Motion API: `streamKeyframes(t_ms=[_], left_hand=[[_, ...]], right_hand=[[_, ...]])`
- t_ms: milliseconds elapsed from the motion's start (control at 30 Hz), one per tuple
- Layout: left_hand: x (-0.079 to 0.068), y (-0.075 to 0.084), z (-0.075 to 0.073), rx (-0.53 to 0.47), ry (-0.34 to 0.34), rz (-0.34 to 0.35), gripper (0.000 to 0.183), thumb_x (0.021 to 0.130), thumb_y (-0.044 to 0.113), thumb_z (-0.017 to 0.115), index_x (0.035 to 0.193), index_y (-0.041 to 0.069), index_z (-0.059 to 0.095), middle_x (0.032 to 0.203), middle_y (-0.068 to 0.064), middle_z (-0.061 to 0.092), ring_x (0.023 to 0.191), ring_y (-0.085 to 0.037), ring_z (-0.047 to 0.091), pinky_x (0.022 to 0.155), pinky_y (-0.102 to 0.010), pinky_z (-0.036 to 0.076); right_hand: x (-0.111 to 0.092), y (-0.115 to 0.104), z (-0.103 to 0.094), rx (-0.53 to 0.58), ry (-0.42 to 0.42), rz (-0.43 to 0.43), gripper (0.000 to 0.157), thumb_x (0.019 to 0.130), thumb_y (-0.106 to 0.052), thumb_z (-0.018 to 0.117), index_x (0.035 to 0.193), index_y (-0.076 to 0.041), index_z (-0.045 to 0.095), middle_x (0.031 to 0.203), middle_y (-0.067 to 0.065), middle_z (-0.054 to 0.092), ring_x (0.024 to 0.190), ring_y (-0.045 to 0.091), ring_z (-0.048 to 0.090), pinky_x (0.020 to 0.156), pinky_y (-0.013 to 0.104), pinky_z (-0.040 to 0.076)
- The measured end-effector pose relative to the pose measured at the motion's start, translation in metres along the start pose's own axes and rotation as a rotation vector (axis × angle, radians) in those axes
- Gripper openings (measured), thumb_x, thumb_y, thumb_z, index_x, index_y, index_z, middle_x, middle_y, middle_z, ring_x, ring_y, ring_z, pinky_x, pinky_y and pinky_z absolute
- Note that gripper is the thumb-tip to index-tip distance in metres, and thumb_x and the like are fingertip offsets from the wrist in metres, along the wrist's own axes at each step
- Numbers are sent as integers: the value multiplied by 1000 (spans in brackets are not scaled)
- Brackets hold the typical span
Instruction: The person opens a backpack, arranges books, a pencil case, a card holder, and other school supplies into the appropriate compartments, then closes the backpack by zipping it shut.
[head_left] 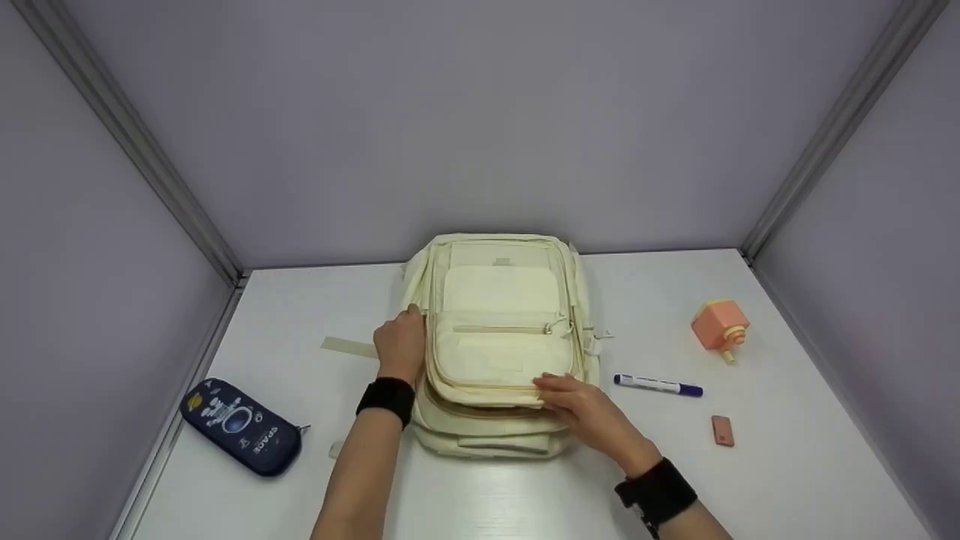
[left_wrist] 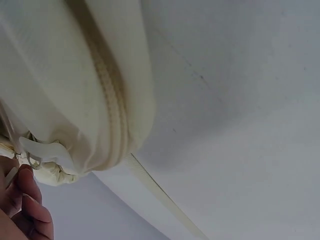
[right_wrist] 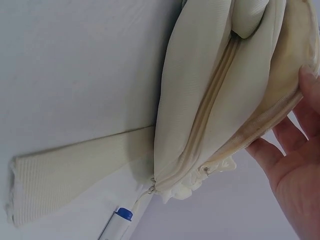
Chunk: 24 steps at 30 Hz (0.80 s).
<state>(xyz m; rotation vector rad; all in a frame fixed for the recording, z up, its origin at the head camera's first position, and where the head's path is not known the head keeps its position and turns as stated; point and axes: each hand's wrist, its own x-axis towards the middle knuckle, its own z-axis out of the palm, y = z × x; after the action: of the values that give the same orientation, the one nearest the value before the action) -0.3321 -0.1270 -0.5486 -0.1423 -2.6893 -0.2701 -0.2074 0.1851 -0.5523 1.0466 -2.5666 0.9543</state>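
A cream backpack (head_left: 501, 289) lies on the white table, its front facing up and its top toward the back wall. At its left side, my left hand (head_left: 400, 345) pinches a small pale zipper pull (left_wrist: 11, 176) beside a metal ring. My right hand (head_left: 589, 416) holds the lower right edge of the front pocket (head_left: 502, 360). In the right wrist view, that pocket's unzipped edge (right_wrist: 265, 122) lies between thumb and fingers, and the tan lining shows. The inside of the pocket is mostly hidden.
A navy space-print pencil case (head_left: 241, 427) lies at the left. To the right are a blue-capped marker (head_left: 658, 385), a pinkish eraser (head_left: 723, 431) and an orange cube-shaped object (head_left: 720, 325) with yellow parts. A cream strap (head_left: 349, 346) sticks out left. Grey walls (head_left: 495, 127) enclose the table.
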Motion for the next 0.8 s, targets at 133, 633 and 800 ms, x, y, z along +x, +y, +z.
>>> streamKeyframes(t_ms=[133,633,800], left_hand=[[2,1,2,-2,13,-26,15,97,3,54,87,-3,63,68,-19,64,55,-38,62,48,-50,50],[-1,17,-10,-43,-43,-159,26,100,15,58,101,-9,65,87,-22,62,74,-40,63,64,-52,52],[-7,37,-38,-66,-118,-112,39,99,17,59,128,-9,55,112,-26,57,96,-42,59,80,-53,46]], right_hand=[[0,0,-1,12,-4,1,29,87,3,70,116,2,70,129,10,62,122,29,56,104,42,38],[2,-3,0,-32,69,20,26,91,-3,69,116,-3,70,123,7,66,116,24,61,101,41,43],[7,-4,-1,-58,93,16,23,91,-4,68,114,-5,71,120,6,67,113,23,62,97,40,47]])
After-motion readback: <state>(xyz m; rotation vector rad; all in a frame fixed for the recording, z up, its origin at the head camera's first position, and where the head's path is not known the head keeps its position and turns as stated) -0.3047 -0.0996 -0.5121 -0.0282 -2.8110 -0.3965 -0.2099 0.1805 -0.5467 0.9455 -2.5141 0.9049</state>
